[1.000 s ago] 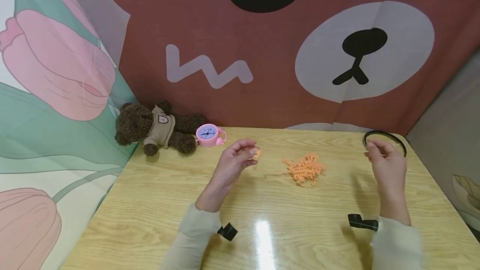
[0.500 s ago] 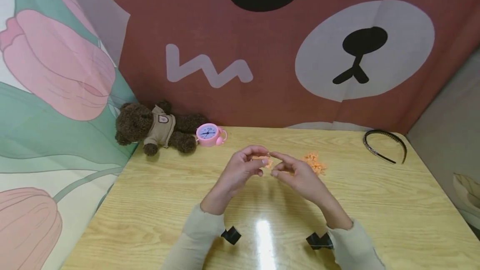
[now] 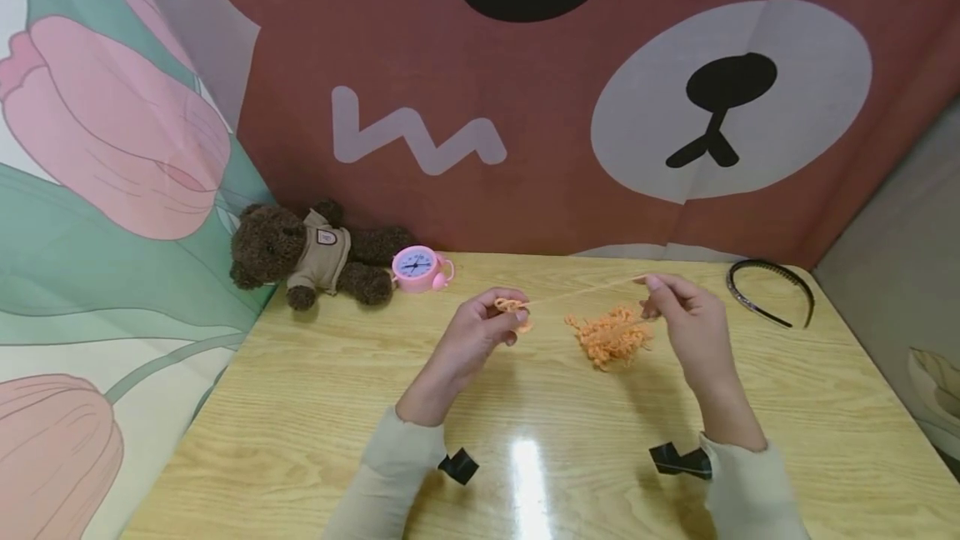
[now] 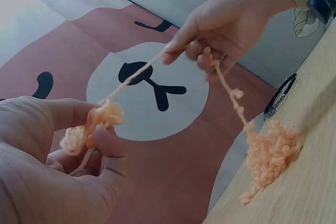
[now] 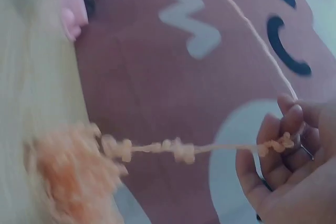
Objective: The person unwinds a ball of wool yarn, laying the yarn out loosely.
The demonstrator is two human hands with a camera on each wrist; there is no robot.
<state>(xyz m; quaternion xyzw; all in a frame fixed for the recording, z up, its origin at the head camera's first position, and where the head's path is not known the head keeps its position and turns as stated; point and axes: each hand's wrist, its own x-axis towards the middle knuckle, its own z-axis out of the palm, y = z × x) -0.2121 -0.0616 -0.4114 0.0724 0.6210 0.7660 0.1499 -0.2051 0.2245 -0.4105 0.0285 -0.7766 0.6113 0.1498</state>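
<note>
My left hand (image 3: 461, 348) pinches a small looped bundle of orange yarn (image 4: 107, 120) between thumb and fingers. From that bundle a taut yarn strand (image 4: 135, 75) runs up to my right hand (image 3: 696, 332), which grips it between thumb and index finger. A knobbly length of yarn (image 5: 184, 149) leads from the right hand's lower fingers to a tangled orange yarn pile (image 3: 609, 344) on the table. The pile lies between the two hands, beyond the forearms. Both hands are raised over the tabletop.
A brown teddy bear (image 3: 322, 257) lies at the back left, beside a pink alarm clock (image 3: 416, 267). At the back right is a black headband (image 3: 738, 294). A printed cloth (image 3: 525, 215) stands behind the wooden table (image 3: 300, 440).
My right hand comes from the right to the left hand, then moves back right, drawing a strand taut. The left hand stays nearly in place with its bundle.
</note>
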